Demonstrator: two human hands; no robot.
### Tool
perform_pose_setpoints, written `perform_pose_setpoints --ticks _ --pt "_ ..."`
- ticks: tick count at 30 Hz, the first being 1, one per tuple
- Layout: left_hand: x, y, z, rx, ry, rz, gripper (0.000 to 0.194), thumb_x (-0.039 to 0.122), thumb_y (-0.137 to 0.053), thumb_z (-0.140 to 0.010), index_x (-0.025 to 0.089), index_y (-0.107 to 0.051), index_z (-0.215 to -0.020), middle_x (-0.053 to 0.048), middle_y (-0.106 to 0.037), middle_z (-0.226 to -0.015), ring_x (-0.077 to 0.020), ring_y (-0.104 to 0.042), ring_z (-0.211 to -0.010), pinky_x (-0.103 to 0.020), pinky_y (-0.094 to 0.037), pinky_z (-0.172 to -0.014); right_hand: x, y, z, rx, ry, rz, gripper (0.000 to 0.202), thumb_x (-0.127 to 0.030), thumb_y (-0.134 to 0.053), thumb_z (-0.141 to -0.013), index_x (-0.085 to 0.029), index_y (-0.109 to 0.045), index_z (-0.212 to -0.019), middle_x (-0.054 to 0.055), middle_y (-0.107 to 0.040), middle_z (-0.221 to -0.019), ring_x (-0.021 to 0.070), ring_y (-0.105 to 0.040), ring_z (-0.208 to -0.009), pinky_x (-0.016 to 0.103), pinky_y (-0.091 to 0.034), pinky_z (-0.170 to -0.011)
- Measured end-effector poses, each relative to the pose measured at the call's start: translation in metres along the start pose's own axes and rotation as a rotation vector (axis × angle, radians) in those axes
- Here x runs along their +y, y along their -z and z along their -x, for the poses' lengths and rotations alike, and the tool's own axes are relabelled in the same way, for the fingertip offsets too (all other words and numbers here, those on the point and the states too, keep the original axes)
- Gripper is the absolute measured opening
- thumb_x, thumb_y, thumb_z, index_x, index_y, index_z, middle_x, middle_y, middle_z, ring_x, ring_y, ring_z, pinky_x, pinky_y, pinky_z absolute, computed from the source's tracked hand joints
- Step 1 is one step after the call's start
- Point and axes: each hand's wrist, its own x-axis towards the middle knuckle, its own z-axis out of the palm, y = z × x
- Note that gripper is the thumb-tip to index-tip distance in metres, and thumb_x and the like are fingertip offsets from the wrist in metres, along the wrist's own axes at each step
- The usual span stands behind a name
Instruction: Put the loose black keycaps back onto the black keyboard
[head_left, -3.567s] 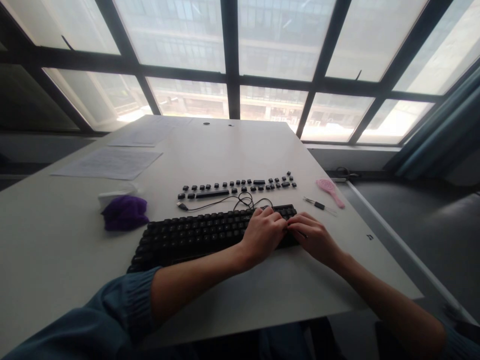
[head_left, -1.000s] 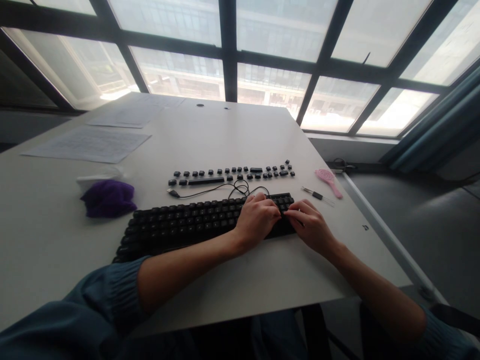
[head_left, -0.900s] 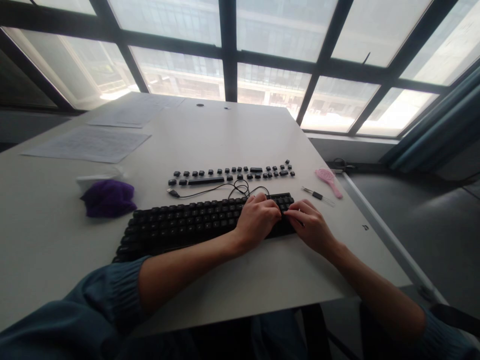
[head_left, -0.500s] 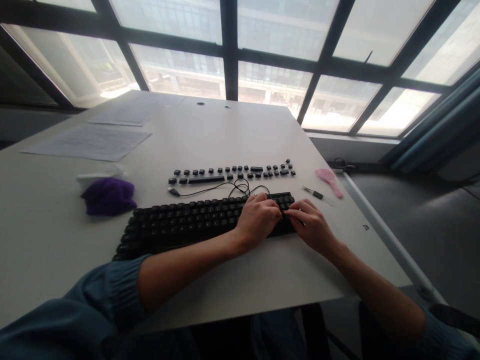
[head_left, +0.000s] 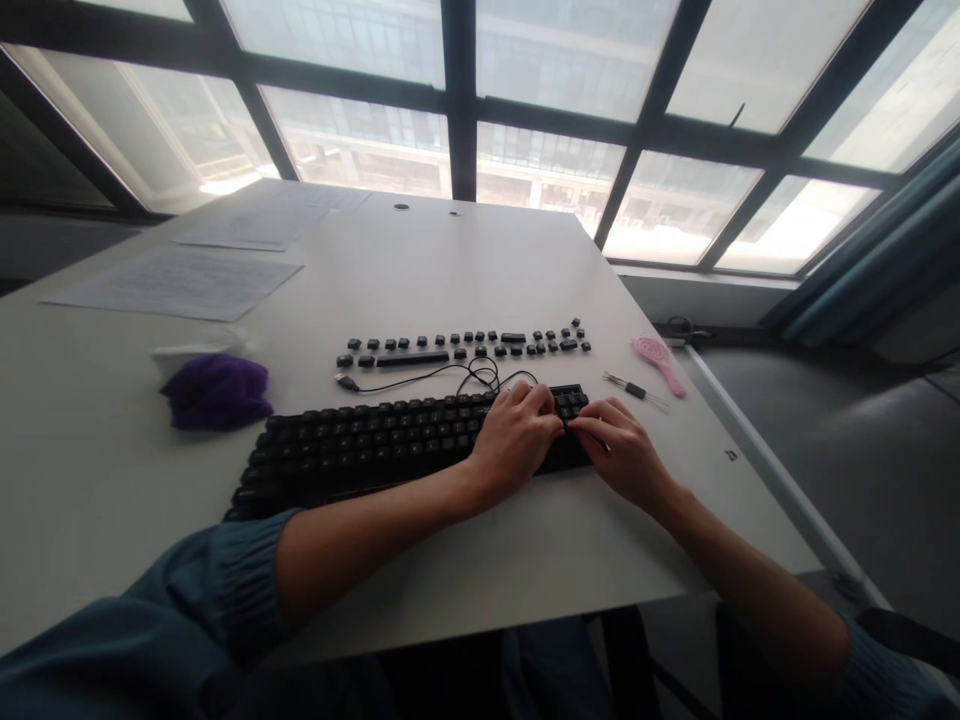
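Note:
A black keyboard (head_left: 375,440) lies at a slant on the white table, with both my hands at its right end. My left hand (head_left: 517,435) rests over the keys there, its fingers curled together; whatever is under the fingertips is hidden. Close beside it, my right hand (head_left: 615,440) has thumb and fingers pinched at the number pad, and I cannot make out what is between them. Behind the keyboard, loose black keycaps (head_left: 514,338) stand in two rows, a long space bar keycap (head_left: 412,359) among them. The keyboard's cable (head_left: 420,378) lies looped in front of these.
To the right lie a keycap puller (head_left: 635,390) with a dark handle and wire ends, and a pink hairbrush (head_left: 660,364) near the table edge. A purple cloth (head_left: 217,392) sits at left, with paper sheets (head_left: 180,282) behind it. Windows rise beyond the table (head_left: 450,270).
My left hand's fingers have shifted slightly over the keys. My right hand stays pinched in nearly the same spot, and the keyboard and loose keycaps have not moved.

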Motion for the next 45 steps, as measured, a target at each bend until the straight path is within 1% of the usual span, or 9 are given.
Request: perform_pose_setpoints --ticks 6,10,15,21,29,34,38,42,45 --pt "0.003 0.004 -0.002 0.004 0.032 0.047 0.031 0.033 -0.054 -0.102 0.018 -0.073 -0.082 -0.009 -0.062 -0.103 -0.0241 -0.050 -0.098 -0.040 -0.046 -0.087 -0.004 0.002 -0.002 0.009 -0.042 -0.016 0.021 -0.015 -0.053 -0.098 -0.023 -0.072 -0.097 0.008 -0.063 -0.092 0.0236 -0.057 -0.089 0.040 -0.053 -0.077" --pt "0.004 0.018 -0.011 0.049 0.102 0.090 0.028 0.029 -0.046 -0.105 0.019 -0.071 -0.107 -0.008 -0.063 -0.106 -0.0238 -0.052 -0.099 -0.040 -0.047 -0.088 0.006 0.013 -0.014 0.159 -0.094 -0.035 0.018 -0.016 -0.054 -0.098 -0.023 -0.070 -0.097 0.007 -0.065 -0.090 0.0237 -0.059 -0.089 0.041 -0.051 -0.080" --pt "0.001 0.042 -0.022 0.056 0.159 0.089 0.026 0.019 -0.050 -0.100 0.018 -0.067 -0.120 -0.009 -0.065 -0.111 -0.0253 -0.054 -0.103 -0.040 -0.048 -0.089 0.061 0.026 -0.064 0.173 -0.247 0.122 0.013 -0.021 -0.060 -0.092 -0.018 -0.073 -0.093 0.007 -0.070 -0.087 0.0223 -0.061 -0.080 0.039 -0.051 -0.079" --pt "-0.012 0.067 -0.008 -0.012 0.159 0.087 0.020 0.022 -0.056 -0.098 0.018 -0.071 -0.109 -0.008 -0.068 -0.106 -0.0249 -0.056 -0.099 -0.041 -0.048 -0.091 0.138 0.004 -0.131 -0.012 -0.495 0.273 0.021 -0.022 -0.063 -0.088 -0.012 -0.077 -0.101 0.014 -0.076 -0.094 0.0246 -0.067 -0.089 0.039 -0.050 -0.090" --pt "-0.069 0.106 0.032 -0.007 0.288 0.075 0.020 0.023 -0.054 -0.097 0.019 -0.073 -0.103 -0.006 -0.070 -0.104 -0.0238 -0.058 -0.100 -0.040 -0.048 -0.092 0.178 -0.033 -0.170 -0.171 -0.540 0.285 0.012 -0.019 -0.073 -0.079 -0.015 -0.081 -0.087 0.011 -0.078 -0.086 0.0236 -0.070 -0.086 0.034 -0.051 -0.086" --pt "-0.102 0.119 0.052 0.045 0.365 0.084 0.022 0.026 -0.052 -0.097 0.018 -0.073 -0.098 -0.005 -0.071 -0.101 -0.0231 -0.060 -0.096 -0.039 -0.048 -0.091 0.179 -0.035 -0.178 -0.149 -0.548 0.298 0.006 -0.016 -0.073 -0.074 -0.015 -0.079 -0.075 0.010 -0.076 -0.074 0.0243 -0.070 -0.080 0.034 -0.053 -0.082" --pt "-0.120 0.127 0.066 0.085 0.379 0.073 0.025 0.029 -0.051 -0.096 0.018 -0.074 -0.095 -0.006 -0.072 -0.100 -0.0234 -0.061 -0.097 -0.038 -0.048 -0.091 0.163 -0.021 -0.170 -0.047 -0.493 0.269 0.010 -0.021 -0.073 -0.079 -0.015 -0.078 -0.083 0.010 -0.077 -0.082 0.0228 -0.069 -0.078 0.035 -0.054 -0.081" --pt "-0.138 0.140 0.083 0.151 0.414 0.091 0.026 0.033 -0.052 -0.096 0.019 -0.074 -0.094 -0.006 -0.073 -0.100 -0.0228 -0.063 -0.098 -0.035 -0.048 -0.090 0.121 0.003 -0.131 0.072 -0.397 0.217 0.018 -0.032 -0.070 -0.086 -0.016 -0.075 -0.092 0.009 -0.077 -0.092 0.0200 -0.068 -0.075 0.034 -0.056 -0.075" --pt "-0.150 0.151 0.094 0.173 0.460 0.156 0.027 0.037 -0.054 -0.096 0.019 -0.074 -0.097 -0.005 -0.073 -0.102 -0.0215 -0.064 -0.098 -0.031 -0.047 -0.076 0.073 0.021 -0.085 0.162 -0.186 0.078 0.016 -0.036 -0.073 -0.087 -0.020 -0.074 -0.086 0.008 -0.076 -0.093 0.0225 -0.068 -0.079 0.038 -0.057 -0.074"
